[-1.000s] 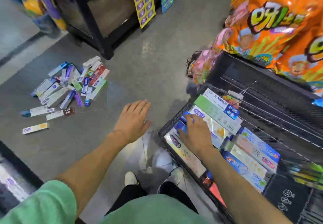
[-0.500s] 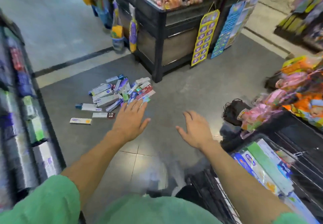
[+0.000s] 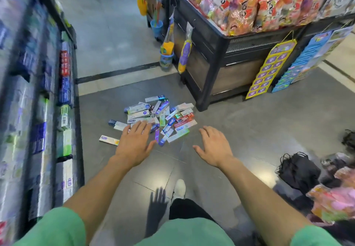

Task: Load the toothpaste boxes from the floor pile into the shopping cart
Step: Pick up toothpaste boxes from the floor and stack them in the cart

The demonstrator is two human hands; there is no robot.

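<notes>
I hold both my hands out in front of me, palms down, over the gray floor. My left hand [image 3: 134,146] has its fingers spread flat and holds nothing. My right hand [image 3: 213,147] is the same, fingers loose and a little apart, with nothing in it. I keep them open like this because I want to scoop up boxes, and open hands can grab more.

The toothpaste boxes [image 3: 163,117] lie in a messy pile on the floor, just past my fingertips. My left hand covers the near edge of the pile from where I look, but I cannot tell if it touches a box. One box [image 3: 108,140] lies by itself, a bit to the left of the pile.

I cannot see the shopping cart right now.

The pile sits between the tall shelf [image 3: 38,111] on my left and the dark snack stand [image 3: 221,57] ahead on my right. My white shoe [image 3: 179,188] points at the pile. I think I need to bend lower to reach the boxes.
</notes>
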